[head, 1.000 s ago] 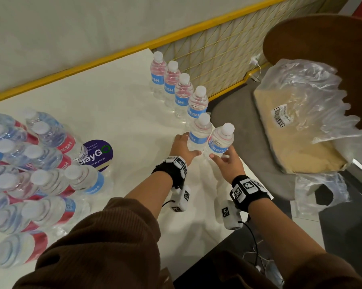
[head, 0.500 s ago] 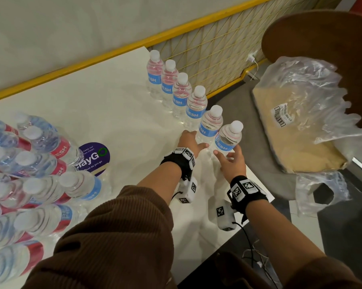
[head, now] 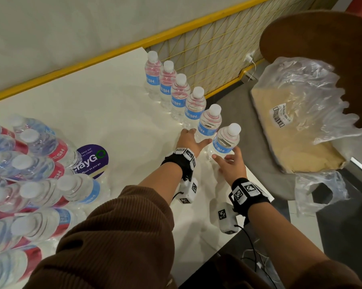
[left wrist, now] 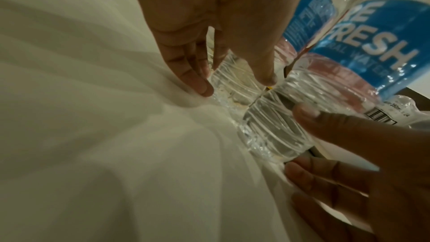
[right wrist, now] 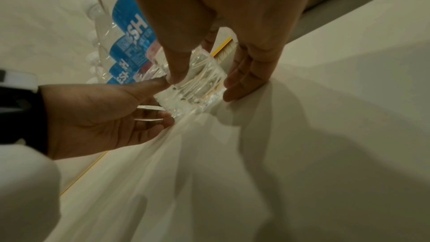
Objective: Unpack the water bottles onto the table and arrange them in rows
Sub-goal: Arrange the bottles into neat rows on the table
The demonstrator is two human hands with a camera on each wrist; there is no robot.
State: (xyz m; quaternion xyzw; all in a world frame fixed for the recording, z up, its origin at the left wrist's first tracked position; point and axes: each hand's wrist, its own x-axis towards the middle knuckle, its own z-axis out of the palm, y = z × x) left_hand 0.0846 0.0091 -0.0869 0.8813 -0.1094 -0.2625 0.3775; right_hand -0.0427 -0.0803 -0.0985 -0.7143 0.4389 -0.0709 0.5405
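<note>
Clear plastic bottles [head: 193,107] line the table [head: 96,113] edge; the left hand [head: 189,140] grasps the fifth bottle [head: 209,124], the right hand [head: 230,163] the sixth bottle [head: 226,140], low down, seemingly to straighten the row.

1. Even indoor light is filling the head view; the white table [head: 105,113] is showing soft glare.
2. Straight lines are bowing toward the head view's edges.
3. Both wrist views are looking dim and yellowish, with soft hand shadows fanning across the table.
4. Near skin is blurring; the bottle [left wrist: 274,126] label is staying readable.
</note>
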